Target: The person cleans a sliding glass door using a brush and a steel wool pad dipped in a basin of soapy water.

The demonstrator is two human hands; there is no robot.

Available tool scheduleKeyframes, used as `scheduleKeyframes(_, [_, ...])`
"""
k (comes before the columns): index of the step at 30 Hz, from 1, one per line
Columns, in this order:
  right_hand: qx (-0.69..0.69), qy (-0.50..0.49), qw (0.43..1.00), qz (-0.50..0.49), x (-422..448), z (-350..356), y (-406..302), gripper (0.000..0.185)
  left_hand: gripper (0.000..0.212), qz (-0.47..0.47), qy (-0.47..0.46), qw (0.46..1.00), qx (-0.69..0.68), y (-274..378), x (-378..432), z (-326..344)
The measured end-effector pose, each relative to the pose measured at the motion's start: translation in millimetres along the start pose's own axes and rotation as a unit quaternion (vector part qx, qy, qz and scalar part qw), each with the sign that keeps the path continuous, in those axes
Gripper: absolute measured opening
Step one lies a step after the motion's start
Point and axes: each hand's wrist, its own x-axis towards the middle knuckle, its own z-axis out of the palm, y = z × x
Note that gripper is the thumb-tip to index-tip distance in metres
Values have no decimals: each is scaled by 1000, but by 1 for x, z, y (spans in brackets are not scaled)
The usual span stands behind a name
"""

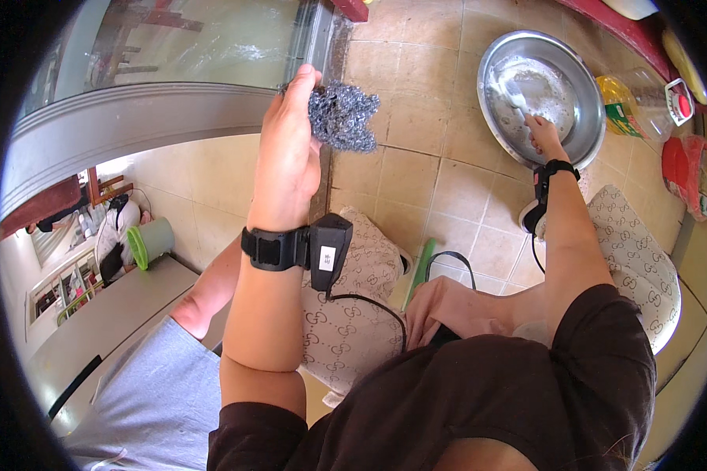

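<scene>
My left hand [291, 138] is raised beside the frame of the glass door and grips a clump of dark grey steel-wool scourer [344, 116]. The scourer sticks out to the right of the fingers. Over the inside of a round stainless-steel basin [589, 126], my right hand [543, 136] holds a pale utensil [515, 94] by its handle. Its head points away from me, and whether it is a brush or a fork is not plain. Shallow sudsy water [551, 88] lies in the basin, which rests on the tiled floor.
A large plastic oil bottle [639, 106] lies right of the basin, near a red plastic bag [683, 176]. The glass door [212, 53] stands at upper left. Another person's leg in grey shorts [159, 382] is close on my left. A green bin [153, 241] is beyond.
</scene>
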Motion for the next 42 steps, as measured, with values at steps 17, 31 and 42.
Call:
scheduleKeyframes(17, [-165, 101, 943, -271, -81, 112, -31, 34, 31, 38, -1, 997, -70, 22, -9, -25])
scheduleKeyframes(31, [-323, -102, 918, -207, -61, 201, -112, 34, 36, -56, 75, 995, -18, 29, -25, -36])
scheduleKeyframes(42, [-307, -21, 942, -136, -70, 165, -81, 36, 37, -49, 72, 996, -11, 28, -26, -45])
